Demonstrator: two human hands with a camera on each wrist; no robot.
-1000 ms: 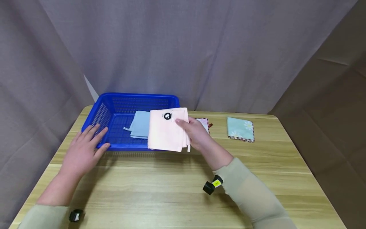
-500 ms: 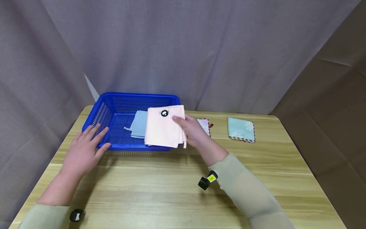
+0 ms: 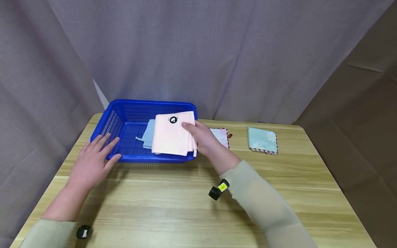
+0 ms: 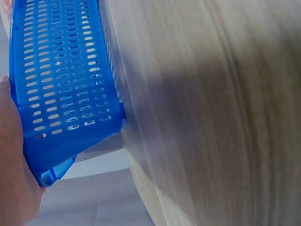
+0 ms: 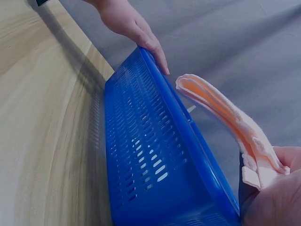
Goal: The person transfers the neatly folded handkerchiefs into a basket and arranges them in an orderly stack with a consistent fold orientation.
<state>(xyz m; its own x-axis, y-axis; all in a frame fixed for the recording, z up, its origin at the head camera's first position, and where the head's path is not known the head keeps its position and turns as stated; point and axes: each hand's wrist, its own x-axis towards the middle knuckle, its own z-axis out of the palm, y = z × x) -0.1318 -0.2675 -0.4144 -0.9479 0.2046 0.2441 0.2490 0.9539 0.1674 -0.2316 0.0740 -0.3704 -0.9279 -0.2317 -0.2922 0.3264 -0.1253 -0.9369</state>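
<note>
My right hand [image 3: 206,139] pinches a folded pale pink towel [image 3: 172,137] by its right edge, thumb on top. The towel carries a round black-and-white mark and hangs over the right part of a blue plastic basket [image 3: 130,159]. In the right wrist view the pink towel [image 5: 225,113] sits above the basket's rim, folded in layers. Inside the basket lies a folded light blue towel [image 3: 149,134], partly hidden beneath the pink one. My left hand [image 3: 93,162] rests with spread, straight fingers on the basket's front left corner; in the left wrist view it touches the rim.
Right of the basket lies a white and pink cloth [image 3: 221,137] with a checked edge, partly behind my right hand. Farther right is a folded mint cloth [image 3: 263,140] with daisies. A grey curtain [image 3: 198,55] hangs behind the wooden table [image 3: 161,206].
My right hand has carried the pink towel left and slightly away from me, farther over the basket, covering more of the light blue towel. My left hand has stayed at the basket corner.
</note>
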